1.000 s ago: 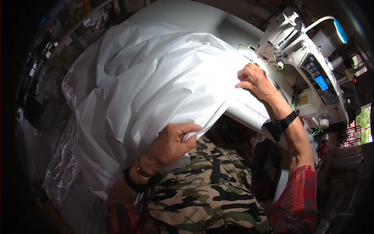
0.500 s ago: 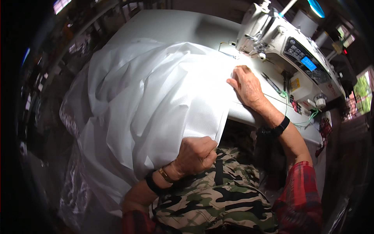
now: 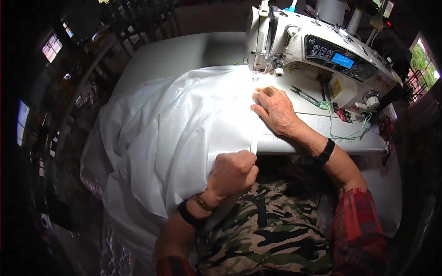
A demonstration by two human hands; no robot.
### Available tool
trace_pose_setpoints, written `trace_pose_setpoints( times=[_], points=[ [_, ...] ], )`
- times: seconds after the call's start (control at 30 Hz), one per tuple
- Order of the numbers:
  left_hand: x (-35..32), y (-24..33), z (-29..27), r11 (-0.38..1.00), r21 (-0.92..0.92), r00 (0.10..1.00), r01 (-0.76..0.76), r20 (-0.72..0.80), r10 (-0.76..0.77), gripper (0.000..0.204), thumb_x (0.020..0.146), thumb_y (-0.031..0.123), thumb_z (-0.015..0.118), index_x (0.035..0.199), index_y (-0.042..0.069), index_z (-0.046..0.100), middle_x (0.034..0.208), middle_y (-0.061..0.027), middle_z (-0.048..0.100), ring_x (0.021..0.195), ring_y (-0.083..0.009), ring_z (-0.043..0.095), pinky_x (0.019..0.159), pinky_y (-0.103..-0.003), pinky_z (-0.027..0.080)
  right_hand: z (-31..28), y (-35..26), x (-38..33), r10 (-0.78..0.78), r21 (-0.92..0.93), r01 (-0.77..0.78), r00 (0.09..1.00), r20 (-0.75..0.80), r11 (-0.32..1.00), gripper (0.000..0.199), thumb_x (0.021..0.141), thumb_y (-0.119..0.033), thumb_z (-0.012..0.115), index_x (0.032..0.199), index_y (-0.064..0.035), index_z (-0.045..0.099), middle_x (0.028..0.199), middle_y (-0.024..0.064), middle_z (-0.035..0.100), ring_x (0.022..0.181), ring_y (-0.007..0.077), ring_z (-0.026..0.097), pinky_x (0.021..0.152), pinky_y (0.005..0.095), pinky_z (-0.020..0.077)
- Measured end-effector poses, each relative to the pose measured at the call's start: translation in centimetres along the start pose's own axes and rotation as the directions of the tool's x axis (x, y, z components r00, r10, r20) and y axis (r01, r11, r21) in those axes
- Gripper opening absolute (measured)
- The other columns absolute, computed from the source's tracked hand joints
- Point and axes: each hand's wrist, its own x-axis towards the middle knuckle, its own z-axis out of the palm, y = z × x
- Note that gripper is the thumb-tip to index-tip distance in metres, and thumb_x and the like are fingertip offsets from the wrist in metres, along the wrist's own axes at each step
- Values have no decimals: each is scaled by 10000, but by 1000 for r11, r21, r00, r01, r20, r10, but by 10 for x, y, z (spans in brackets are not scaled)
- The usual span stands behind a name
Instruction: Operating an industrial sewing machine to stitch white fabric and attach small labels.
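A white fabric sheet (image 3: 161,133) drapes over the sewing table (image 3: 184,53), its far edge under the white sewing machine (image 3: 313,50). Near the machine's needle, the right hand (image 3: 275,110) lies flat and open on the fabric. Farther from the machine, the left hand (image 3: 232,172) is fisted around the fabric's near edge.

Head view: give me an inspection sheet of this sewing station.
Surface: grey table, largely covered.
Job's things: white fabric draped over the table edge; white sewing machine at the rear.
Clutter: snips and small bits beside the machine.
Hands: left hand fisted on the fabric's near edge; right hand flat on fabric near the needle.
Cables: green thread trailing on the table.
Surroundings: dim workshop, windows at right.
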Motion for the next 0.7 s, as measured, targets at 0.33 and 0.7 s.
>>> trace_pose_setpoints(
  times=[0.33, 0.7],
  points=[
    [92, -41, 7, 976, 218, 997, 5, 76, -23, 157, 740, 100, 583, 610, 18, 550, 555, -192, 560, 521, -373, 587, 562, -467, 498, 0, 3, -1, 42, 111, -40, 999, -17, 993, 233, 908, -219, 616, 1020, -16, 632, 980, 151, 637, 965, 312, 568, 893, 430, 418],
    [130, -56, 10, 955, 199, 970, 221, 57, -237, 236, 836, 173, 607, 975, -1, 687, 857, -234, 666, 794, -381, 656, 751, -454, 528, 4, 4, 1, 95, 130, -87, 994, -60, 988, 169, 880, -74, 562, 1009, 22, 616, 978, 182, 611, 981, 345, 566, 902, 438, 428]
  ],
)
